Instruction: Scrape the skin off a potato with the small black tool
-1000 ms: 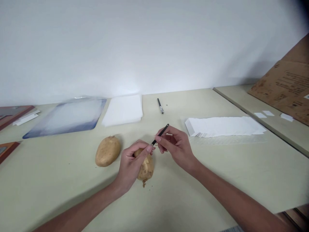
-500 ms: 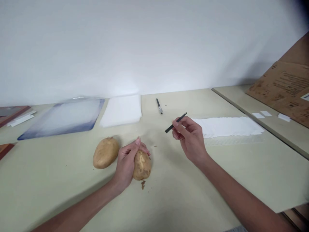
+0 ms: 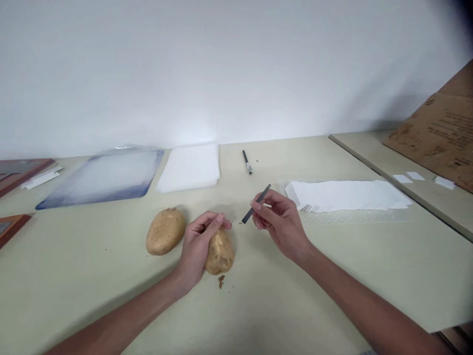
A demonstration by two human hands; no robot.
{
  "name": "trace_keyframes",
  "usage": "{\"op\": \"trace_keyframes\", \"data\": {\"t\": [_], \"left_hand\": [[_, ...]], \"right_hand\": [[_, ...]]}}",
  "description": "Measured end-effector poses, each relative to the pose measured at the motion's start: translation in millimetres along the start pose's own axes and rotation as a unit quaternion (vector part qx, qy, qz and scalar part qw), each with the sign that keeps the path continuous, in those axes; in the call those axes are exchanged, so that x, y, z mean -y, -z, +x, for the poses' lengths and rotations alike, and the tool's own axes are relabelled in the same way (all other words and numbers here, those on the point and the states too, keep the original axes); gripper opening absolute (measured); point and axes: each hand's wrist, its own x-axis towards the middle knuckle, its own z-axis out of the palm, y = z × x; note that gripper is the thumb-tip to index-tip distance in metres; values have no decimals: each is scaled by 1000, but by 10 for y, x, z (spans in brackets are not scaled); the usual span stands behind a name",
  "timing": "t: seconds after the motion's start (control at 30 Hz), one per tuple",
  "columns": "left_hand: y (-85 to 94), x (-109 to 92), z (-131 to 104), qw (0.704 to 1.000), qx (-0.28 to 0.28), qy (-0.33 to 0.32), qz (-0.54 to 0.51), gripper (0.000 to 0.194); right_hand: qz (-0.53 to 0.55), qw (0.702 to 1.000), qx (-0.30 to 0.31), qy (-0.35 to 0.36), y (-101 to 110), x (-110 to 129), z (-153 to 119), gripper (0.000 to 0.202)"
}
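My left hand is wrapped over the top and left side of a potato that rests on the pale green table. A patch on this potato's upper side looks scraped. Between the thumb and fingers of my right hand is a thin black tool, slanting down to the left, its lower tip apart from the potato. Left of my left hand lies a second, whole potato. Small brown peel scraps lie just below the held potato.
Behind the hands are a stack of white paper, a blue-edged plastic sheet and a pen. A row of white paper slips lies at the right. Cardboard stands far right; reddish-brown frames are at the left edge.
My right hand has moved left and slightly down with the black tool, which now tilts more steeply and is nearer the potato. My left hand keeps its hold. The view has shifted slightly.
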Motion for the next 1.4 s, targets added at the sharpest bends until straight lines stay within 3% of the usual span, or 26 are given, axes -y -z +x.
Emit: {"op": "trace_keyframes", "data": {"t": [0.17,0.33,0.6,0.87,1.0,1.1,1.23,1.4], "left_hand": [[-3,-3,7,999,-12,-6,-31,45],[-34,-54,4,998,-1,20,-53,41],[-162,-67,-102,995,86,34,-44,48],[-161,-29,-93,993,106,21,-39,56],[-130,-49,-93,993,113,27,-33,50],[-7,-66,-101,996,91,22,9,50],[225,-80,-174,986,18,-7,165,51],[474,-86,-413,973,-66,-8,223,45]], "right_hand": [[43,998,31,-44,-76,-113,-49,23],[42,994,71,-70,-142,-242,-103,25],[-27,984,169,-41,-77,-161,-142,14],[-59,986,149,-45,-154,-36,-157,17],[-56,987,137,-58,-147,-54,-150,16],[-44,987,139,-73,-125,-103,-157,16],[-38,985,143,-88,-116,-156,-179,19],[-37,982,154,-102,-130,-196,-206,22]]}}
